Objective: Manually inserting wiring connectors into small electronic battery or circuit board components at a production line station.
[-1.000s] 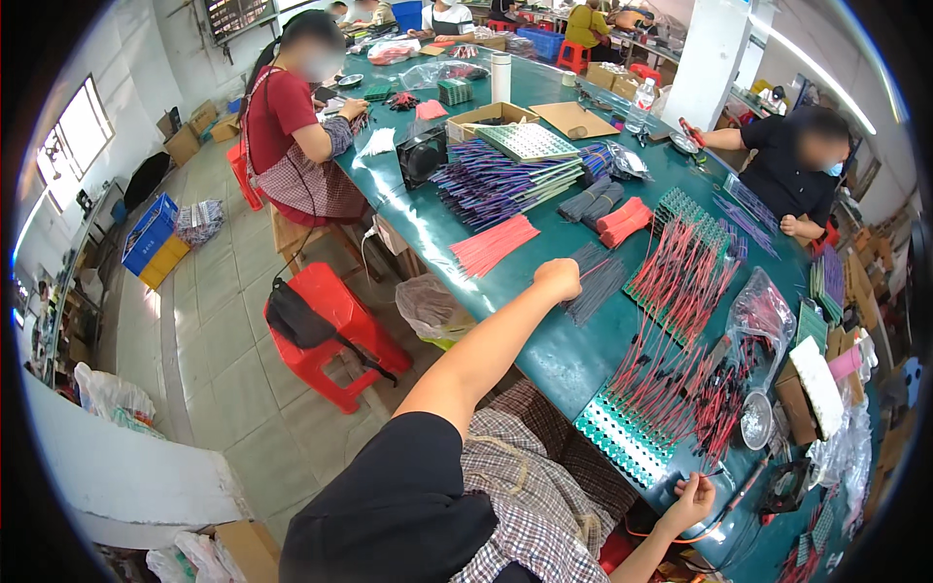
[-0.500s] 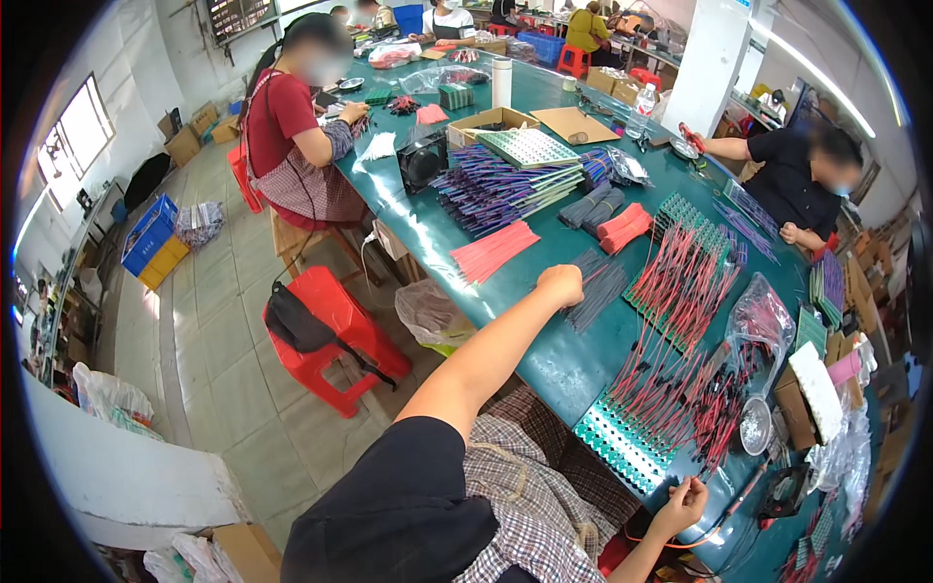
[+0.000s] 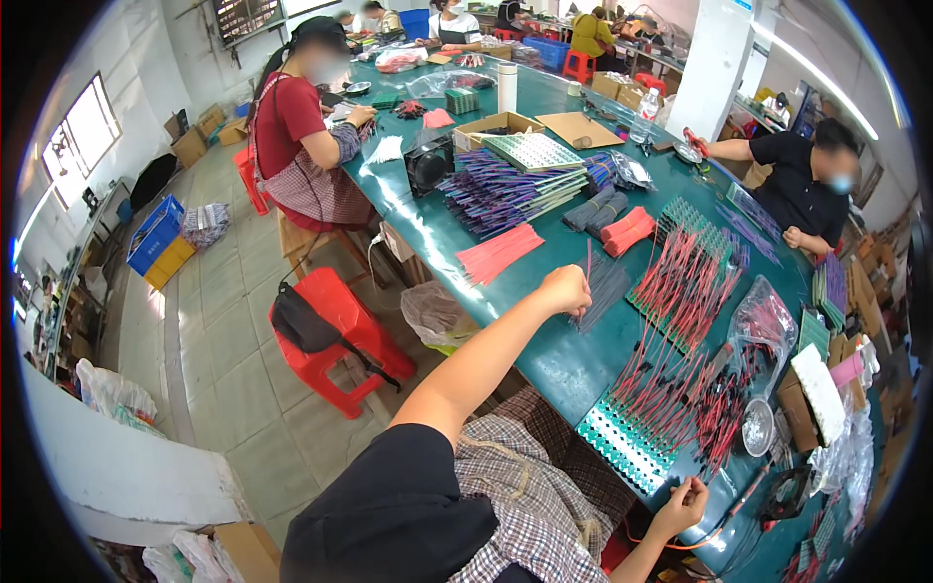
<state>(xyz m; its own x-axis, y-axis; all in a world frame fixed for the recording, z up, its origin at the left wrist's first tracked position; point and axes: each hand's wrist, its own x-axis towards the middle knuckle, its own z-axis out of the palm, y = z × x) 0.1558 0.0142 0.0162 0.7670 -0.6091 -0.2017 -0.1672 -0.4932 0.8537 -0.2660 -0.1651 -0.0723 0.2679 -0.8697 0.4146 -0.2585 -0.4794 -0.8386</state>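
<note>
My left hand (image 3: pixel 565 290) reaches far out over the green table (image 3: pixel 544 355), fingers closed, pinching what looks like a thin dark wire at the edge of a pile of dark wires (image 3: pixel 607 284). My right hand (image 3: pixel 682 505) rests with curled fingers at the near table edge. It lies beside a green circuit board strip (image 3: pixel 622 449) with red and black leads (image 3: pixel 680 389) fanned over it. Whether the right hand holds anything is unclear.
Pink strips (image 3: pixel 498 253), purple wire bundles (image 3: pixel 501 189), rows of red leads (image 3: pixel 695 277) and a plastic bag (image 3: pixel 768 325) cover the table. One person sits at the far left (image 3: pixel 301 126), another at the right (image 3: pixel 802 185). A red stool (image 3: pixel 335 335) stands on the floor.
My left hand has shifted very slightly nearer on the wire pile. The right hand stays where it was.
</note>
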